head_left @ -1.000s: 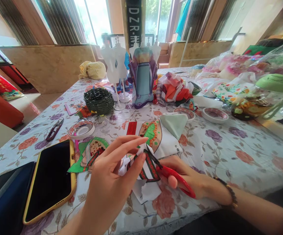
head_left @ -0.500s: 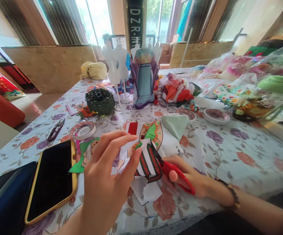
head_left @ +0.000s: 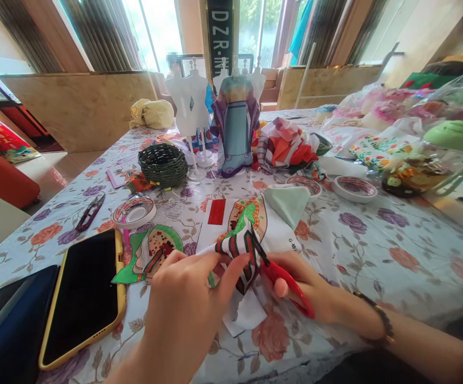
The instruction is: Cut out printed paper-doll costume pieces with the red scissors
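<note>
My left hand (head_left: 183, 314) pinches a printed fabric piece (head_left: 237, 248) with red, green and black stripes, holding it above the floral tablecloth (head_left: 375, 250). My right hand (head_left: 307, 290) grips red-handled scissors (head_left: 283, 280), whose blades reach into the fabric beside my left fingers. White offcuts (head_left: 241, 314) hang below the piece. Behind it lies a printed sheet (head_left: 251, 216) with a green and orange pattern, and a cut green piece (head_left: 151, 256) lies left of my hand.
A yellow-cased phone (head_left: 83, 296) rests on a dark blue pouch (head_left: 7, 325) at the near left. Tape rolls (head_left: 133, 210), black snips (head_left: 90, 212), a dark woven basket (head_left: 162, 164), doll mannequins (head_left: 235, 125) and fabric heaps (head_left: 285, 144) sit further back. Plastic bags (head_left: 415, 138) crowd the right.
My left hand has dropped lower and its fingers have closed from spread to a pinch on the striped piece, which has turned and bunched up. The scissors stay at its right edge.
</note>
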Demonstrator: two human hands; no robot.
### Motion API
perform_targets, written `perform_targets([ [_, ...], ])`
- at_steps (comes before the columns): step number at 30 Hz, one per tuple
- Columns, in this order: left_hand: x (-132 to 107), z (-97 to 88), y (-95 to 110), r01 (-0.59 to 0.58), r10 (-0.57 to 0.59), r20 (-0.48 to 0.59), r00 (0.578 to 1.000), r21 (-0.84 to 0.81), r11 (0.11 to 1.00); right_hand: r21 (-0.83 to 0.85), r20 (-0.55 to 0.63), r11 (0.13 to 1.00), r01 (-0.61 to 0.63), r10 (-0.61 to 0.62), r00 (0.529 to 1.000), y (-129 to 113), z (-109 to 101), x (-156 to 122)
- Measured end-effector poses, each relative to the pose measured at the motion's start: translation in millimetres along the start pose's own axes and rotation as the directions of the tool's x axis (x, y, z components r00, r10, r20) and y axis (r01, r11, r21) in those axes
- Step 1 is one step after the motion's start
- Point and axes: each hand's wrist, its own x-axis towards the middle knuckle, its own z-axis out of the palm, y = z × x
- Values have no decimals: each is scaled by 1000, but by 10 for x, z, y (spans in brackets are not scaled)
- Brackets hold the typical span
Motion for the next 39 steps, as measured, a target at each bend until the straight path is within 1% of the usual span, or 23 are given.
perform_targets([
  [2,38,-28,8,140,-128,109,986,-119,983,-39,1,999,6,-6,1000,-5,-16,-1],
  [3,58,-45,12,215,-179,183,967,-204,955,-49,5,999,0,0,1000,-7,-21,-3],
  [5,89,-69,14,375,-257,327,909,-377,847,-68,16,998,-16,17,1000,-15,-25,-7],
  [6,99,-73,12,462,-290,401,869,-446,767,-71,24,997,-21,23,999,-21,-24,-8],
  [8,105,-61,3,635,-332,559,759,-528,563,-53,45,998,-15,17,999,-35,-18,-10],
  [11,94,-20,-16,810,-326,742,586,-525,261,8,83,1000,0,-1,997,-51,-10,-15],
  [12,89,-9,-20,839,-319,776,544,-512,186,20,93,1000,-2,0,996,-54,-11,-18],
  [13,85,-4,-24,854,-317,795,517,-503,133,28,99,1000,-4,1,995,-57,-12,-21],
  [14,82,-5,-25,860,-318,802,506,-499,109,29,103,1000,-5,2,995,-59,-15,-23],
  [15,80,-15,-25,853,-324,792,517,-508,121,24,105,1000,-4,1,994,-61,-18,-24],
  [16,80,-31,-23,829,-344,756,557,-532,175,18,106,1000,-1,-1,994,-64,-20,-24],
  [17,81,-54,-20,781,-377,685,623,-565,265,13,106,1000,2,-4,994,-67,-22,-22],
  [18,85,-81,-18,711,-414,578,703,-593,379,7,107,1000,3,-4,994,-70,-24,-18],
  [19,92,-107,-19,626,-448,441,778,-598,500,2,108,1000,7,-7,994,-72,-24,-14],
  [20,99,-132,-23,550,-463,308,831,-576,604,-1,110,1000,12,-12,994,-73,-23,-9],
  [21,109,-150,-32,494,-467,197,862,-534,686,0,113,1000,20,-20,993,-73,-22,-5],
  [22,118,-162,-46,464,-456,143,878,-487,740,1,116,1000,28,-28,993,-70,-21,-2],
  [25,145,-157,-107,372,-330,172,928,-397,839,2,117,999,45,-45,992,-54,-17,-3],
  [28,161,-134,-175,257,-215,154,964,-344,903,-12,107,998,57,-56,993,-38,-20,-14],
  [30,168,-131,-221,217,-170,166,971,-337,916,-19,99,997,70,-68,993,-33,-25,-21],
  [32,175,-136,-272,200,-126,215,969,-370,907,-29,85,996,79,-77,993,-30,-32,-23],
  [36,203,-140,-370,228,-127,260,957,-407,885,-50,61,995,84,-81,995,-35,-35,-22],
  [39,232,-125,-408,303,-152,370,916,-394,868,-54,50,995,86,-83,995,-55,-23,-25],
])
